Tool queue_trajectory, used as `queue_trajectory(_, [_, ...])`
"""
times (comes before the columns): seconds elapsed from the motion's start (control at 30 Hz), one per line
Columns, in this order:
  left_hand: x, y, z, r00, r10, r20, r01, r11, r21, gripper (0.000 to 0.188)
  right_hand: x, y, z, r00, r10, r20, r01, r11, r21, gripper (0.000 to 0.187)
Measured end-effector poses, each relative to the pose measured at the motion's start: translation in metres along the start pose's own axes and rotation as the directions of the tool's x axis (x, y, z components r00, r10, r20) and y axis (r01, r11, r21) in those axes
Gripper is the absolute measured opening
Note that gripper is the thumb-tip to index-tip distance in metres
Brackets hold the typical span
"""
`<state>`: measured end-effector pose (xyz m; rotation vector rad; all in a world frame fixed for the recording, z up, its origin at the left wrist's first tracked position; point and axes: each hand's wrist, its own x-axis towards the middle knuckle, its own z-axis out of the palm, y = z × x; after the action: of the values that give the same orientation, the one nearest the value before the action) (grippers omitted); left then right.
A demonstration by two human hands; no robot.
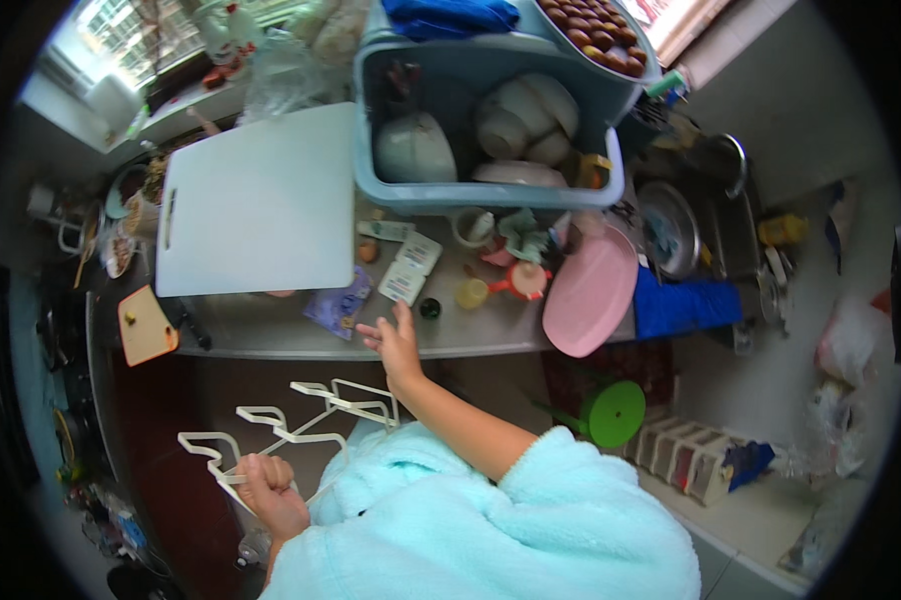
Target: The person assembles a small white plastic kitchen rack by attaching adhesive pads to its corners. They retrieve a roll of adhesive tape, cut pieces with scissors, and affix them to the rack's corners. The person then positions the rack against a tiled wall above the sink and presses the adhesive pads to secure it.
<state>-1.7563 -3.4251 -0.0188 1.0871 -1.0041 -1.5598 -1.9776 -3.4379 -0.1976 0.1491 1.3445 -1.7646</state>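
By the front edge of the surface (496, 335), my right hand (398, 352) spreads wide near a purple packet (339, 300); my left hand (270, 488) grips a white rack (313, 437).

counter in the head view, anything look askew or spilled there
The pink tray sits aslant, its near end at or just past the front edge of the counter, so it looks askew. The purple packet also lies skewed near the right hand. I can see no spill.

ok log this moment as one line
left hand: gripping white open-frame rack | right hand: empty, fingers spread, near white rectangular packet
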Motion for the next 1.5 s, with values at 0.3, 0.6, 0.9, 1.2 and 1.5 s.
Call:
queue_trajectory(0.3, [0.011,0.006,-0.012,0.995,0.072,-0.063,-0.075,0.996,-0.057,0.044,0.084,-0.047,0.051,0.936,-0.323,0.142,0.349,0.782,-0.517,0.066])
queue_trajectory(0.6, [0.055,0.018,-0.071,0.973,0.047,-0.227,-0.087,0.982,-0.168,0.046,0.127,-0.066,0.084,0.982,-0.155,0.108,0.189,0.806,-0.56,0.048])
queue_trajectory(0.9, [0.076,0.014,-0.105,0.97,0.063,-0.234,-0.087,0.992,-0.093,0.044,0.127,-0.075,0.101,0.967,-0.16,0.198,0.226,0.896,-0.383,0.059])
queue_trajectory(1.2, [0.086,0.024,-0.096,0.959,0.04,-0.281,-0.081,0.987,-0.139,0.046,0.113,-0.096,0.105,0.953,-0.037,0.302,0.102,0.974,-0.204,0.056])
queue_trajectory(1.5, [0.087,0.039,-0.069,0.928,0.127,-0.349,-0.153,0.987,-0.048,0.047,0.12,-0.121,0.113,0.865,0.09,0.494,0.055,0.961,-0.27,0.059])
